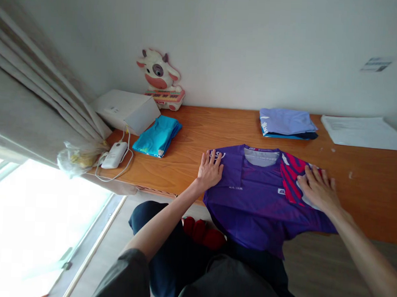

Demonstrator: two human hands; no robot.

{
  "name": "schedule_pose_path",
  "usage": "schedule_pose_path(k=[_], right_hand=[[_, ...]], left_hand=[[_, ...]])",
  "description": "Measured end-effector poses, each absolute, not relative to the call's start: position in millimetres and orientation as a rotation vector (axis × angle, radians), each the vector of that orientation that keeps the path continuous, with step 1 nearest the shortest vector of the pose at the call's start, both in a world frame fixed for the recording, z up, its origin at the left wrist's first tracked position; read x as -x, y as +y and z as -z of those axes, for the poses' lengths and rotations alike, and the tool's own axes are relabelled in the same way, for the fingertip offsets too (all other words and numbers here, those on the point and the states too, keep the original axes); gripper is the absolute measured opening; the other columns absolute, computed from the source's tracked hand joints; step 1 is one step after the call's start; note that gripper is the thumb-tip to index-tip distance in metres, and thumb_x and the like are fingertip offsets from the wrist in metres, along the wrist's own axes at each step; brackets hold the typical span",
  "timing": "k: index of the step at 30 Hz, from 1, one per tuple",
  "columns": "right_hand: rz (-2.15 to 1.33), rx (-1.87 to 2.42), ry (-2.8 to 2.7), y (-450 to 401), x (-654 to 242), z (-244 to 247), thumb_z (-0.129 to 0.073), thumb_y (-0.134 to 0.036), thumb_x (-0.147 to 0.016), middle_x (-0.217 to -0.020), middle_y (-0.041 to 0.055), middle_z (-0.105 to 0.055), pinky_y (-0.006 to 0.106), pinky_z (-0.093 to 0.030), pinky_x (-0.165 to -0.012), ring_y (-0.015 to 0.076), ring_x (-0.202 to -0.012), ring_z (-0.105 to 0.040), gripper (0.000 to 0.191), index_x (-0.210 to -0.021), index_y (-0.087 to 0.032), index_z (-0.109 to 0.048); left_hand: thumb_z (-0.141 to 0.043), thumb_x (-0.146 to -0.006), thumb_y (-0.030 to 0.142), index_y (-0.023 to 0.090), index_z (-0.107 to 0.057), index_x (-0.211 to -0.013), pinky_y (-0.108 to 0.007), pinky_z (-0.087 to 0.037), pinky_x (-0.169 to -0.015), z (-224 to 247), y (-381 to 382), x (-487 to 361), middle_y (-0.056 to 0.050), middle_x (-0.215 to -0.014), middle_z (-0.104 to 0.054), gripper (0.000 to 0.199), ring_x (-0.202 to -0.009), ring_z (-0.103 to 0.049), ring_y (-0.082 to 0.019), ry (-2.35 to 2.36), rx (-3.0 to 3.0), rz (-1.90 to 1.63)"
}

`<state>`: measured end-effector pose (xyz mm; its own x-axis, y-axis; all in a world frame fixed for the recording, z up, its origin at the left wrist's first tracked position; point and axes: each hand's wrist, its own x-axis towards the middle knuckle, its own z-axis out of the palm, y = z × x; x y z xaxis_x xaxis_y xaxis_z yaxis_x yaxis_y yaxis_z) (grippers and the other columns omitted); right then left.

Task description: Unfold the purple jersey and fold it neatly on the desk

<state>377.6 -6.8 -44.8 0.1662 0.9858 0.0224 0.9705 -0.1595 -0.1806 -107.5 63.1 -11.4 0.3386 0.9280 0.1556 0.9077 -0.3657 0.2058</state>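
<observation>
Your left hand (209, 170) and right hand (317, 189) both lie flat, fingers spread, pinching nothing, on the purple jersey (256, 191), which is spread on the wooden desk (199, 135) with its hem hanging off the near edge (light, limp, probably slick); take it by the shoulder seams.

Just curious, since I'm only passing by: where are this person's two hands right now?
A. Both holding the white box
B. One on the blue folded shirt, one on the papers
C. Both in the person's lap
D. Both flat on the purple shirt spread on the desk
D: the left hand and the right hand both lie flat, fingers spread, on the purple shirt, which hangs over the near edge of the wooden desk.
</observation>
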Motion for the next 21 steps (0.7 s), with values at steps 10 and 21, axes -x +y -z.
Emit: schedule_pose_path(k=[10, 21], right_hand=[[-0.106, 2.154, -2.065, -10.8, -357.9, 45.1, -0.028, -0.064, -0.114, -0.19, 0.0097, -0.021, 0.064, -0.01, -0.143, 0.0393, -0.175, -0.017, 0.083, -0.182, -0.018, -0.028], [-0.092, 2.112, -1.885, -15.1, -357.4, 21.2, -0.033, -0.064, -0.112, -0.189, 0.0095, -0.024, 0.064, -0.006, -0.143, 0.0399, -0.174, -0.02, 0.078, -0.179, -0.026, -0.033]], left_hand=[[-0.037, -0.116, 0.051, 0.018, -0.042, -0.177, -0.062, -0.023, -0.143, 15.6, 55.1, 85.4, -0.011, -0.186, -0.035, 0.069, -0.175, -0.025, -0.039, 1.581, -2.524, -0.455], [-0.045, -0.114, 0.049, 0.025, -0.056, -0.165, -0.059, -0.027, -0.141, 6.4, 51.2, 109.4, -0.011, -0.176, -0.051, 0.058, -0.169, -0.039, -0.035, 1.447, -2.235, -0.768]])
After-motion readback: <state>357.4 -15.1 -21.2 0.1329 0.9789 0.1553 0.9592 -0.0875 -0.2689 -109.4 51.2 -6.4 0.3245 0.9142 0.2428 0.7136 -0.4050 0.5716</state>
